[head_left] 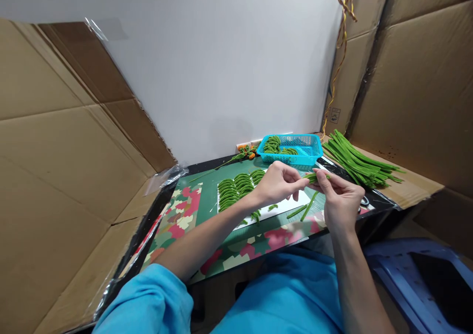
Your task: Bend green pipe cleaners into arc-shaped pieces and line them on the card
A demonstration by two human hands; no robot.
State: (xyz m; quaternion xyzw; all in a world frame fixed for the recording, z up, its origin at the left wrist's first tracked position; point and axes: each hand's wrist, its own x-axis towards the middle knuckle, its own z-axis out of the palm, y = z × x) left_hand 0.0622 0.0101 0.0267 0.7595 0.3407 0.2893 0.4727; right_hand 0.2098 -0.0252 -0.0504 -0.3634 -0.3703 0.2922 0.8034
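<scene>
My left hand (281,182) and my right hand (340,196) meet above the right part of the table, both closed in a pinch on a short green pipe cleaner piece (312,177). Its exact shape is partly hidden by the fingers. Below them, two straight green pipe cleaners (309,207) lie on the mat. Left of my hands, a white sheet (284,207) carries rows of curved green pieces (243,183), and a few loose small ones (273,207) lie nearer to me.
At the back, a blue plastic basket (309,152) holds more curved green pieces. Beside it lies an orange flower sprig (248,150). A bundle of long green pipe cleaners (356,161) rests on cardboard at right. Cardboard walls (66,151) flank the table; a blue plastic stool (417,275) stands at lower right.
</scene>
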